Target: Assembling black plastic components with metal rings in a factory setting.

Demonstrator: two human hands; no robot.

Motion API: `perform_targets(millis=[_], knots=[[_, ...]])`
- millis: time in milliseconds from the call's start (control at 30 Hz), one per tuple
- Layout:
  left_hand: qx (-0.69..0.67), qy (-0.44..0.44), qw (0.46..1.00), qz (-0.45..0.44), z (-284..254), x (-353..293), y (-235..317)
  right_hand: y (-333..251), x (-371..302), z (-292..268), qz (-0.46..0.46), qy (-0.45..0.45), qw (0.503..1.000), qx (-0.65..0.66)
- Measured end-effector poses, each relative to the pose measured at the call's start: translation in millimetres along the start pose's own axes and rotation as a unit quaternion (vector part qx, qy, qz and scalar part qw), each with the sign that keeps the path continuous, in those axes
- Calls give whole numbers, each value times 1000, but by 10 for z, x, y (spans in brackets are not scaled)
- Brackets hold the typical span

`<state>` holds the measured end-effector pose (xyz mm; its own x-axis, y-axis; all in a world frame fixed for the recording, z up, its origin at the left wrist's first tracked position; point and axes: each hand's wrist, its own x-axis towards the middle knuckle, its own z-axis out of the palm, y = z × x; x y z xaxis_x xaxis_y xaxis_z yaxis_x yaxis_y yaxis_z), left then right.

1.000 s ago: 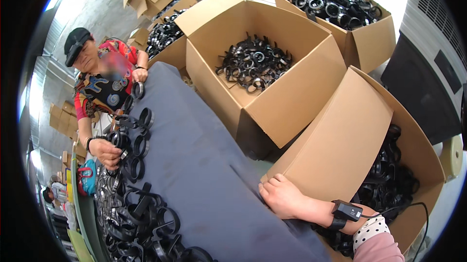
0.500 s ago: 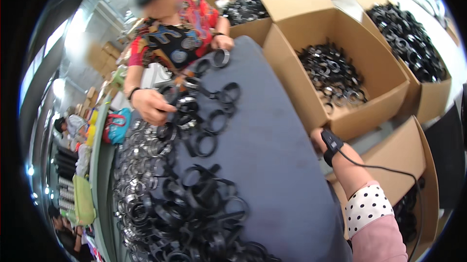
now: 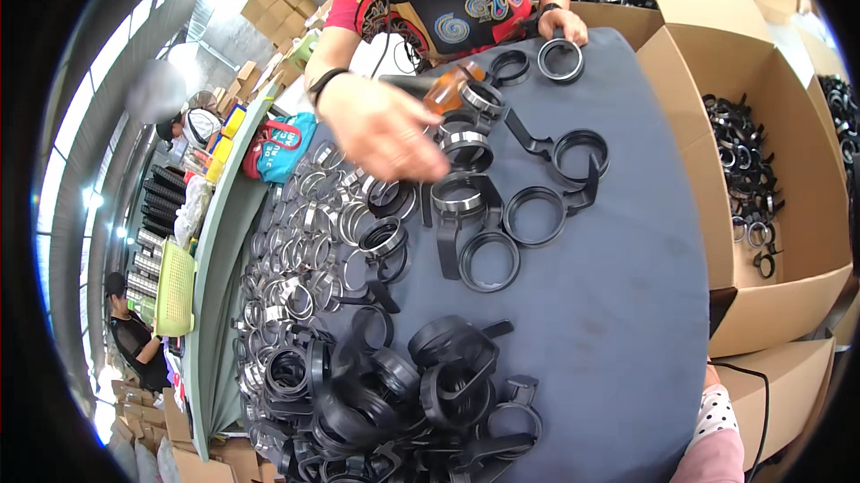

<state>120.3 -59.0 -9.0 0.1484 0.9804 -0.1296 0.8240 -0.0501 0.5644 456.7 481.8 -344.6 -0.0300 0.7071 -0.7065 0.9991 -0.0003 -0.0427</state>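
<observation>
R hand (image 3: 711, 375) at 4 o'clock, mostly hidden by table (image 3: 618, 322) edge nr open box (image 3: 775, 317); can't tell if gripping. L hand out of view. Blk rings (image 3: 354, 411) w/ tabs heaped on table, 6–7 o'clock; silver rings (image 3: 309, 250) at 8. Co-worker's hand (image 3: 381, 132) blurred, 11 o'clock; other hand (image 3: 563, 24) at 1, touching single ring (image 3: 563, 80).

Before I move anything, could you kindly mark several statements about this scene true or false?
Black plastic rings lie on the grey cloth-covered table. True.
Shiny silver metal rings lie along the table's right edge. False: the silver rings lie toward its left.
A co-worker's left hand is at a silver-rimmed black ring. True.
The open brown cardboard box at right is empty. False: black rings lie in the box.
The camera wearer's sleeve has a black-dotted white cuff. True.
</observation>
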Motion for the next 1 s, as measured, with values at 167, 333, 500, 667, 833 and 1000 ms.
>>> perform_targets(millis=[167,333,500,667,833,1000], knots=[[25,7,1000,4,-31,185,18,30,166,138,-9,-12,1000,9],[46,14,999,21,-22,228,-6,71,132,197,-31,-21,999,31],[59,27,996,57,6,234,-98,168,-103,165,-61,-36,995,65],[79,57,987,124,74,225,-252,319,-613,-7,-102,-43,986,126],[114,98,962,229,198,255,-358,438,-1311,-216,-144,-28,968,204],[-184,181,951,169,195,199,-228,548,-1977,-438,-206,35,940,269]])
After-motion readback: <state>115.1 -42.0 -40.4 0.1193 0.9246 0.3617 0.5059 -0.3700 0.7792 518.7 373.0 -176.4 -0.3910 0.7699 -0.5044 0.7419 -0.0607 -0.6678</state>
